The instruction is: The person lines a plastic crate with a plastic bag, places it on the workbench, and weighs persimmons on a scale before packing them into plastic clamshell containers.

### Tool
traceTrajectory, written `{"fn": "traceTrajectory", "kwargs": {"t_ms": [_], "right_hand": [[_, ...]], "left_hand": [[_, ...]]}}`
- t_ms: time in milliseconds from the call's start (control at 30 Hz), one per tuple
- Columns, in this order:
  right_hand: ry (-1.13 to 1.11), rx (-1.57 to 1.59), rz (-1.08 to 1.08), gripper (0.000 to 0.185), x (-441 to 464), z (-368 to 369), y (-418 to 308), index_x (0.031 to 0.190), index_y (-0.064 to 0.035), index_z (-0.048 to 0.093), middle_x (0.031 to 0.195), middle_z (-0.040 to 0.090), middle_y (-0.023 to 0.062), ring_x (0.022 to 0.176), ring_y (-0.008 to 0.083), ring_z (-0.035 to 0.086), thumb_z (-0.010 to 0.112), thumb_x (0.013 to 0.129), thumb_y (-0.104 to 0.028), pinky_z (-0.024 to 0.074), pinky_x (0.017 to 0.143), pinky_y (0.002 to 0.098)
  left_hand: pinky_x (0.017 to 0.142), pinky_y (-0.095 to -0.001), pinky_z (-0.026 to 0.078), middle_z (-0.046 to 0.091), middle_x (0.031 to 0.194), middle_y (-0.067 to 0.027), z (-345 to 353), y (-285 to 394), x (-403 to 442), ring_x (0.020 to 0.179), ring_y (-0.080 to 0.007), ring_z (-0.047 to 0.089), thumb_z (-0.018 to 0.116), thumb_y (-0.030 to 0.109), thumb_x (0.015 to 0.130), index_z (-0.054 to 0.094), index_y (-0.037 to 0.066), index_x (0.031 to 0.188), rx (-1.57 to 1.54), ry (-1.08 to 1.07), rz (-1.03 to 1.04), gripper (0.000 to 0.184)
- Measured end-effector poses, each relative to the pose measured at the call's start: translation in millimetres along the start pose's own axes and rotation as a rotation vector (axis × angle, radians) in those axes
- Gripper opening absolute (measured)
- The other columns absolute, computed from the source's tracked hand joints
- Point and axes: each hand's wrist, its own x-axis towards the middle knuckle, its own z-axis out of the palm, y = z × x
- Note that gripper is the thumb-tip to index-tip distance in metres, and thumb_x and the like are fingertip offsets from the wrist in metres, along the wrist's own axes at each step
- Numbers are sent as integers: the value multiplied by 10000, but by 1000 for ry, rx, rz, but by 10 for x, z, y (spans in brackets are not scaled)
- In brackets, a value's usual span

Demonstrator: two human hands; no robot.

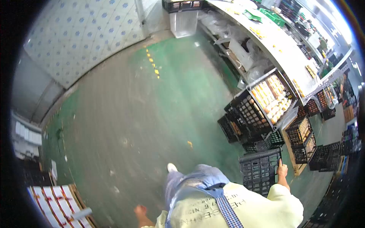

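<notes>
My right hand (281, 169) is closed on the edge of a black plastic crate (260, 170) with slotted sides, held at my right side. Down at my left, my left hand (140, 211) hangs away from any object; its fingers are smeared, so their pose is unclear. Just ahead of the held crate stands a stack of black crates, the top crate (249, 110) full of yellowish-and-white, elongated pieces (270, 97) whose kind I cannot make out.
A long worktable (275, 45) with a shelf of plastic bags runs along the right. More filled crates (302, 133) stand on a pallet beyond the stack. Strapped white boxes (57, 207) lie at lower left. A patterned wall (83, 34) borders the green-grey floor (133, 125).
</notes>
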Motion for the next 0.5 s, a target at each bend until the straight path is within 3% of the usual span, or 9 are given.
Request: {"fn": "traceTrajectory", "kwargs": {"t_ms": [33, 67, 100, 133, 167, 233, 300, 433, 500], "right_hand": [[-34, 47, 41, 734, -278, -66, -273, 787, -29, 704, 771, 665, 186, 809, 359, 633, 398, 818, -696, 468, 761, 470], [167, 67, 10, 787, -384, 125, -295, 625, 11, 658, 516, 588, 138, 538, 280, 628, 413, 801, -717, 495, 608, 411], [141, 87, 50, 787, -565, 97, -360, 621, 12, 656, 509, 585, 139, 524, 278, 624, 411, 807, -712, 497, 597, 408], [115, 111, 93, 786, -728, 95, -500, 618, 14, 654, 502, 581, 140, 511, 276, 620, 409, 812, -708, 499, 585, 406], [91, 148, 133, 786, -866, 122, -689, 615, 15, 652, 496, 577, 140, 498, 274, 617, 407, 817, -704, 501, 574, 403], [58, 201, 219, 806, -1253, 19, -1137, 567, 31, 604, 478, 563, 132, 448, 250, 599, 395, 832, -701, 501, 519, 373], [21, 219, 347, 772, -1383, 175, -1326, 567, -9, 607, 503, 574, 114, 485, 235, 603, 405, 820, -710, 478, 538, 390], [29, 155, 425, 787, -1454, 595, -1880, 594, 14, 615, 496, 567, 119, 489, 252, 600, 413, 816, -713, 477, 538, 400], [-61, 223, 483, 774, -1625, 554, -2521, 628, 11, 641, 530, 592, 131, 536, 279, 622, 414, 823, -703, 489, 584, 416]], "left_hand": [[531, -352, 490, 535, 705, -46, 267, 698, 286, 612, -202, 557, 484, 171, 891, 518, 67, 904, -28, -7, 84, 110], [535, -350, 491, 533, 702, -46, 617, 1426, 460, 614, -203, 558, 480, 169, 890, 517, 66, 907, -36, -31, 175, 111], [470, -275, 441, 432, 645, -3, 1151, 2172, 267, 514, -142, 443, 480, 120, 859, 464, 122, 771, 170, -140, 334, 89], [543, -307, 501, 547, 729, -12, 1632, 2753, 611, 651, -146, 571, 554, 218, 912, 540, 132, 933, 37, -245, 399, 90], [539, -283, 503, 567, 749, 0, 2115, 3378, 770, 656, -125, 571, 595, 216, 896, 542, 161, 941, 224, -375, 511, 88], [538, -267, 495, 601, 796, 2, 3323, 4349, 113, 646, -117, 575, 574, 219, 914, 554, 140, 998, 342, -381, 611, 117], [517, -292, 482, 591, 805, -23, 4268, 5020, -215, 629, -146, 577, 555, 208, 923, 553, 106, 1038, 466, -483, 813, 154], [503, -294, 477, 588, 761, -16, 5514, 5616, -416, 616, -142, 576, 557, 179, 916, 556, 122, 1051, 584, -647, 803, 147], [472, -311, 471, 586, 726, -18, 5561, 5800, 88, 577, -157, 568, 570, 169, 896, 554, 144, 1005, 747, -698, 751, 112]]}}
